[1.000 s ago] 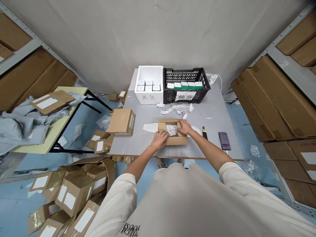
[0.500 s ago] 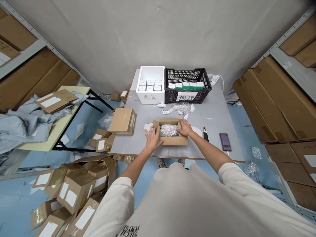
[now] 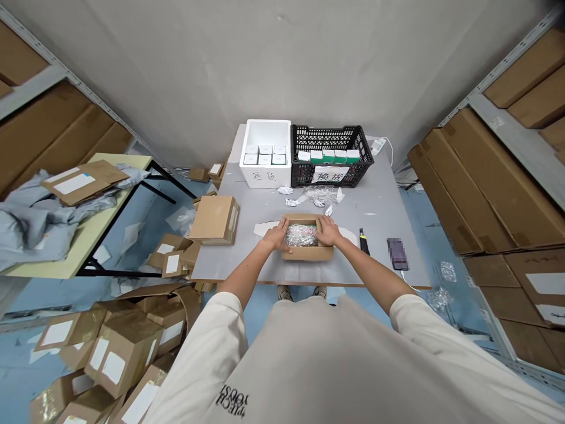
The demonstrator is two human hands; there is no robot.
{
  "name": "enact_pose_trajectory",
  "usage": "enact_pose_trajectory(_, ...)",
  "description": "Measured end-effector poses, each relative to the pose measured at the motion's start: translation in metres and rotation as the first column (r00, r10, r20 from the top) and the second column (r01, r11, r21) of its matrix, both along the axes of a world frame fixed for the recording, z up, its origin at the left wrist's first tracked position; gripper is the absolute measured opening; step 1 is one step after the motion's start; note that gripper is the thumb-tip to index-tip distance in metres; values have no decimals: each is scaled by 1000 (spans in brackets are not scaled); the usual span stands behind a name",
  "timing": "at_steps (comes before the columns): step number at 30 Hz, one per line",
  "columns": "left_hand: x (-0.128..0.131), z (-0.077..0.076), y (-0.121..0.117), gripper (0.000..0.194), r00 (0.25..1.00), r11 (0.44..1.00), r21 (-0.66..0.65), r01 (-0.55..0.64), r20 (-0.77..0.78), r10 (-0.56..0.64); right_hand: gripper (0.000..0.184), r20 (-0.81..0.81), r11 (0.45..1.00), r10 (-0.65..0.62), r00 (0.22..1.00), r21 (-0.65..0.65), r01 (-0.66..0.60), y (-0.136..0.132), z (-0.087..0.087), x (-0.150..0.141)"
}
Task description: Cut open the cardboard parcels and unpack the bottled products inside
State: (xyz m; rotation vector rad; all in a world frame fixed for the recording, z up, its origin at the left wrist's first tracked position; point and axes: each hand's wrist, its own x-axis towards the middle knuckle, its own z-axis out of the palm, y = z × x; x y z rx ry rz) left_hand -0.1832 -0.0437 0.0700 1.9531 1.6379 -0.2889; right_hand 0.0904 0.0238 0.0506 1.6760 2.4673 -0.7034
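Observation:
An opened cardboard box [image 3: 308, 253] lies near the table's front edge, with a bubble-wrapped item [image 3: 301, 235] inside. My left hand [image 3: 277, 235] grips the box's left end, its fingers over the rim. At the opposite end my right hand [image 3: 327, 231] clasps the side, fingertips at the far corner. What the wrap contains is hard to make out; a bit of green and pink shows through. A white sheet [image 3: 348, 237] lies partly under the box. To the right of my right hand is a box cutter [image 3: 363, 241] with a black and yellow handle.
A closed carton [image 3: 214, 219] stands at the table's left. Behind are a white foam box [image 3: 265, 176] and a black crate [image 3: 331, 154], both holding small boxes. Crumpled paper and plastic wrap [image 3: 321, 194] lie before them. A phone [image 3: 398, 254] is at right; cartons [image 3: 128, 347] crowd the floor at left.
My left hand has shifted from the box's near left corner up along its left end, and the left flap is now pressed under it. My right hand stays on the right end.

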Motion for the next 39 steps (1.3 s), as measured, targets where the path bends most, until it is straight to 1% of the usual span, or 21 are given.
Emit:
enact_pose_trajectory(3,-2,-3,0,157,1000,1000,19,4,19,-5,81,-115,1000,-6,993,-4,5,3,7,16)
enact_pose_trajectory(6,-4,-7,-1,156,999,999,32,4,41,-6,78,-256,994,-77,963,52,93,5,11,43)
enact_pose_trajectory(8,-7,-10,-2,155,998,999,43,6,59,-9,79,-314,981,-124,941,106,164,4,10,61)
enact_pose_trajectory(10,-10,-13,-3,155,996,998,63,8,83,-13,79,-324,966,-161,932,144,217,1,5,75)
enact_pose_trajectory(13,-13,-19,-4,155,992,995,99,11,127,-24,75,-279,951,-203,939,171,256,-4,-6,87)
enact_pose_trajectory(16,-15,-23,-5,155,989,994,111,8,149,-25,71,-239,944,-229,944,184,276,-8,-15,87)
enact_pose_trajectory(18,-15,-24,-5,156,987,994,113,0,158,-18,65,-220,941,-234,947,194,278,-10,-16,83)
enact_pose_trajectory(20,-15,-25,-5,156,985,993,116,-11,174,-9,55,-180,936,-242,953,215,279,-11,-11,77)
enact_pose_trajectory(22,-16,-25,-6,156,980,993,118,-21,199,-3,46,-126,929,-233,964,265,259,-12,-1,70)
enact_pose_trajectory(23,-17,-25,-7,156,977,993,120,-25,215,-1,42,-101,925,-207,973,303,228,-13,6,65)
enact_pose_trajectory(24,-19,-26,-8,156,972,992,124,-27,236,-3,40,-79,921,-162,984,345,179,-13,14,59)
enact_pose_trajectory(26,-21,-28,-9,156,959,990,137,-30,282,-9,37,-39,909,-19,999,415,34,-12,29,42)
enact_pose_trajectory(28,-24,-30,-10,155,945,988,153,-37,326,-15,38,-11,908,114,993,406,-100,-11,40,17)
enact_pose_trajectory(29,-25,-31,-10,155,939,986,159,-43,343,-14,38,-6,914,186,983,369,-170,-10,43,3)
enact_pose_trajectory(31,-25,-32,-11,155,932,984,167,-57,363,-8,39,-11,920,333,943,223,-323,-7,44,-27)
enact_pose_trajectory(33,-25,-32,-12,155,930,983,169,-72,367,5,37,-7,902,426,905,79,-424,-6,39,-55)
enact_pose_trajectory(34,-24,-32,-13,155,931,982,170,-78,364,11,35,29,900,433,901,32,-434,-6,36,-66)
enact_pose_trajectory(36,-23,-31,-14,155,934,981,170,-89,356,24,33,96,911,413,906,-39,-411,-7,29,-83)
enact_pose_trajectory(39,-22,-31,-16,155,939,981,165,-99,342,38,36,134,933,356,925,-109,-344,-9,22,-94)
